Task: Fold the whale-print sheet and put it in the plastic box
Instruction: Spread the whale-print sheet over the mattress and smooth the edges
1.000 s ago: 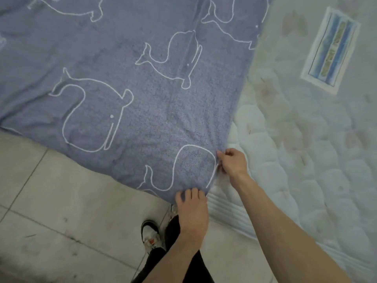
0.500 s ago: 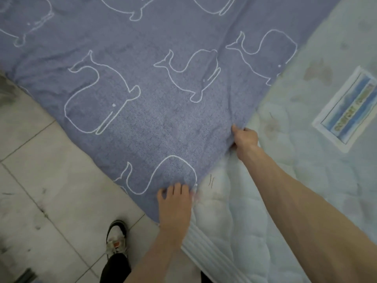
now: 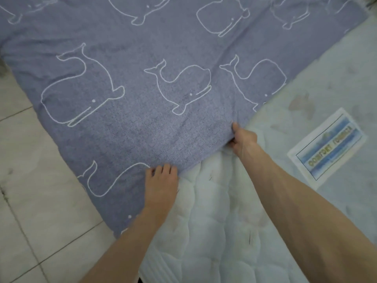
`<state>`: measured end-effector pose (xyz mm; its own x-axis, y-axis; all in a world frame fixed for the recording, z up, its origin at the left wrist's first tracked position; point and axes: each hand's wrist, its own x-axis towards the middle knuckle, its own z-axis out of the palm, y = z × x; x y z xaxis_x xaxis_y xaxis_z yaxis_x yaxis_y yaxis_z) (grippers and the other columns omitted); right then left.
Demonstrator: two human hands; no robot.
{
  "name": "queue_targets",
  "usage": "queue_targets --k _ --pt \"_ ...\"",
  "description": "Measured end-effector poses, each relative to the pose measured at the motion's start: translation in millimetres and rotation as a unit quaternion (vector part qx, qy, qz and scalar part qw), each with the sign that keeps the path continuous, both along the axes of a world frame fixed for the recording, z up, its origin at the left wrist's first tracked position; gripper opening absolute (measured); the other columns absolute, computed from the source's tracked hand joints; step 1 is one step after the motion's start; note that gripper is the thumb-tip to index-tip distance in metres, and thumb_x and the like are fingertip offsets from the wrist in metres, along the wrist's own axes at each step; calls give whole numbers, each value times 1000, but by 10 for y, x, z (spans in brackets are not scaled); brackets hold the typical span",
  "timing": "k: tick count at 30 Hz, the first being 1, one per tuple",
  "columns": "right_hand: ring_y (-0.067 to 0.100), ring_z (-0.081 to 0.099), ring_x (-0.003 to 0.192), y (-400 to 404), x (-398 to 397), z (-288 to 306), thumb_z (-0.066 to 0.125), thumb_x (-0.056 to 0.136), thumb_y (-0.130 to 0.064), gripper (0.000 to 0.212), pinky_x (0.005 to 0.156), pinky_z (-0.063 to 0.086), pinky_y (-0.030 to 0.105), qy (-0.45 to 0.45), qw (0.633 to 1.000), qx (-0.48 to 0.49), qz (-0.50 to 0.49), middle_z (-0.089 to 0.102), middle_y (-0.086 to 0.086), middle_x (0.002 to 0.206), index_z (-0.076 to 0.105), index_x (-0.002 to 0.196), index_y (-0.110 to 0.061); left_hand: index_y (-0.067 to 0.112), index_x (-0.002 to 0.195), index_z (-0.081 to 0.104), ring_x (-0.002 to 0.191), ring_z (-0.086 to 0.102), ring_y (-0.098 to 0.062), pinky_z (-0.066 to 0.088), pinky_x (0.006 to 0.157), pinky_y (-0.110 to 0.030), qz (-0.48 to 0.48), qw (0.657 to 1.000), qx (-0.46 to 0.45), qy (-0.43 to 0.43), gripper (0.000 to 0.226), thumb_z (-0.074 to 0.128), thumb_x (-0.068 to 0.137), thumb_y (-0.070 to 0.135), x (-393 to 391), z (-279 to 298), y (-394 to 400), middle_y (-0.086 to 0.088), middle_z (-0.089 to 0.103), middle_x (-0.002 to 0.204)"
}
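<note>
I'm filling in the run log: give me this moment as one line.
stage: peeling | whale-print sheet: partly off white mattress | left hand: grips edge | right hand: grips edge | plastic box: unseen

Premises: a bedroom in a home, or a room of like use. Grounds follow. A white quilted mattress [image 3: 234, 231] fills the right and lower part of the view, with a stitched side band at its near corner. A printed maker's label [image 3: 326, 148], blue and white with partly legible lettering, is sewn to its top toward the right edge. A blue-grey whale-print sheet [image 3: 142, 68] is spread over the mattress and hangs past its left edge. Below that edge lies a floor of pale square tiles [image 3: 30, 201] with dark grout lines and some marks.
</note>
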<state>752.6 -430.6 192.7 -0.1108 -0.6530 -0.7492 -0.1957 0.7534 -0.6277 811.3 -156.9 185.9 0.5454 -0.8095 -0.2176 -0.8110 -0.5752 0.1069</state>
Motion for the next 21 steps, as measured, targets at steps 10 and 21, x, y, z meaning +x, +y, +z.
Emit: queue_targets --k 10,21 --pt "30 72 90 -539 -29 77 77 84 -18 36 87 59 50 11 999 27 13 72 12 109 65 115 -3 12 107 70 100 65 -30 55 83 -45 -3 998 -30 60 43 86 71 30 -166 69 -366 -9 66 114" --pt "25 70 84 -1175 -60 -102 88 76 -21 39 71 63 38 83 996 -8 -31 70 6 96 63 103 -8 15 96 79 94 69 -25 56 83 -45 -34 993 -56 96 42 92 56 12 -227 8 -1086 0 72 103"
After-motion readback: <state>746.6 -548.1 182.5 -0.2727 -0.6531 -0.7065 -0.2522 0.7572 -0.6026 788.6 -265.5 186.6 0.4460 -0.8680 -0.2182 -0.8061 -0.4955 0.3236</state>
